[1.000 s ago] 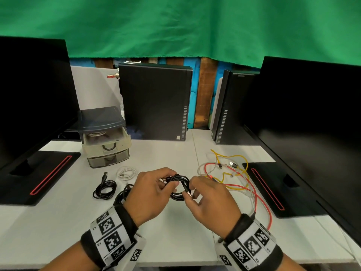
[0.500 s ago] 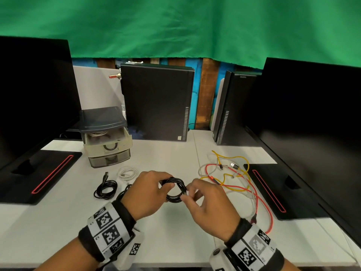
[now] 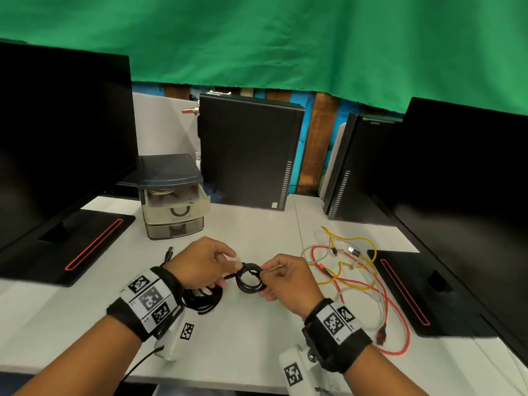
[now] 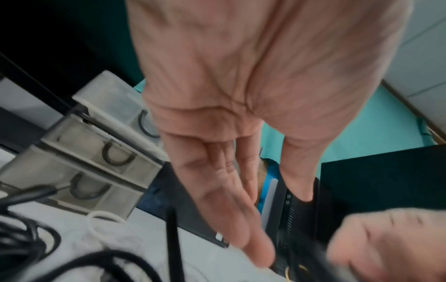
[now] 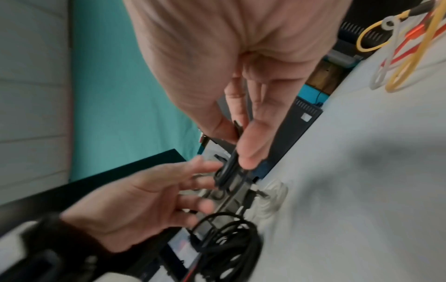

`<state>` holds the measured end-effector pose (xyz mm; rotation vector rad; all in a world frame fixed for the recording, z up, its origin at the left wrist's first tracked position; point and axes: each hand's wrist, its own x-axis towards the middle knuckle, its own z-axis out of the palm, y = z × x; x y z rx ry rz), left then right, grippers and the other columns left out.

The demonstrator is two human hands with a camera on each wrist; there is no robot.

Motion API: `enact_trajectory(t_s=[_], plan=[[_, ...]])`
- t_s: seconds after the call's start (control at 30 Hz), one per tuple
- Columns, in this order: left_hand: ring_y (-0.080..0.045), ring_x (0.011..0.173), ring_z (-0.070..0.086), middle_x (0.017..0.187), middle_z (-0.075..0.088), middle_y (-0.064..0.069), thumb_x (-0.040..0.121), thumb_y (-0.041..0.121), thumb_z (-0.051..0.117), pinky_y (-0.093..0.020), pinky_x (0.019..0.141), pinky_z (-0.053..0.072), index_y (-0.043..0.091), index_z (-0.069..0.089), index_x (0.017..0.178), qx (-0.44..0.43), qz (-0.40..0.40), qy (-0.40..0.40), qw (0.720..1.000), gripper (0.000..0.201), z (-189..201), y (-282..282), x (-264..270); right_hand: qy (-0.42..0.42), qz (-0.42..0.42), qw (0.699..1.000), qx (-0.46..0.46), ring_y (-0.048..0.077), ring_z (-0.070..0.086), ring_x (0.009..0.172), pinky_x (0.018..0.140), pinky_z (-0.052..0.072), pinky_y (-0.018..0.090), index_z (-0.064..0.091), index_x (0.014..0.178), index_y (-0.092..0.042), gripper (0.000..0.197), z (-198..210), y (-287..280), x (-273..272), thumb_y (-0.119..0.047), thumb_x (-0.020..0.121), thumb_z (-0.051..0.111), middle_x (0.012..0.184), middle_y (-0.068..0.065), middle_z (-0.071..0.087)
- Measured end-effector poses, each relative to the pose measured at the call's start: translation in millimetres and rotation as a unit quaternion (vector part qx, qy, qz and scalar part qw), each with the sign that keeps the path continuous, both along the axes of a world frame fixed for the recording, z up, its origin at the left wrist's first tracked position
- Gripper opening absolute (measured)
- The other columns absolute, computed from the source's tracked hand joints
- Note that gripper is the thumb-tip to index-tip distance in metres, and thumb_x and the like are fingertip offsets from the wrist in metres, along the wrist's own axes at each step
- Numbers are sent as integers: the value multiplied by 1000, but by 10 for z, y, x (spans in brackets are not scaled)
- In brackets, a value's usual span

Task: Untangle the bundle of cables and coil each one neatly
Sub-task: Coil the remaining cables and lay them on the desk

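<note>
A small black cable coil [image 3: 251, 278] hangs just above the white table [image 3: 257, 338] between my hands. My right hand [image 3: 268, 277] pinches its right side between thumb and fingers; the right wrist view shows that pinch [image 5: 241, 145] on the black cable coil [image 5: 226, 175]. My left hand [image 3: 225, 261] is at the coil's left side, with its fingers straight and spread in the left wrist view [image 4: 280, 227], gripping nothing. A second black coil [image 3: 203, 301] lies under my left wrist. A loose tangle of yellow, red and white cables [image 3: 348, 270] lies to the right.
A small plastic drawer unit [image 3: 171, 201] stands at the back left, its top drawer pulled out. Monitor bases sit at left [image 3: 71, 247] and right [image 3: 428, 295]. Two black computer towers [image 3: 248, 150] [image 3: 351, 167] stand behind. A white coil [image 4: 96, 219] lies by the drawers.
The black coil has been drawn into a smaller loop. My left hand has let go of it and straightened its fingers. My right hand keeps its pinch.
</note>
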<state>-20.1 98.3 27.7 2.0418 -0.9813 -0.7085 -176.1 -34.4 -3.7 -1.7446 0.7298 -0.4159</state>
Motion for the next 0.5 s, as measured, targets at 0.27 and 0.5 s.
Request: enact_trajectory(t_s=[0.27,0.5], plan=[[-13,74,75,99,73,0,92,35,68,-30,66,58,25,68,110,-92,69,15,993,20,276,158,228,117,17,993,-8,27,72,60,68,60,50,62,78,-11,10,-258,-24,228,-5,85,67,74,18,73],[-12,73,74,96,74,-3,93,33,67,-28,64,57,26,68,109,-66,28,15,997,17,190,86,92,106,63,992,14,25,71,70,68,60,38,67,93,-7,15,-247,-54,138,-15,85,77,88,17,74]])
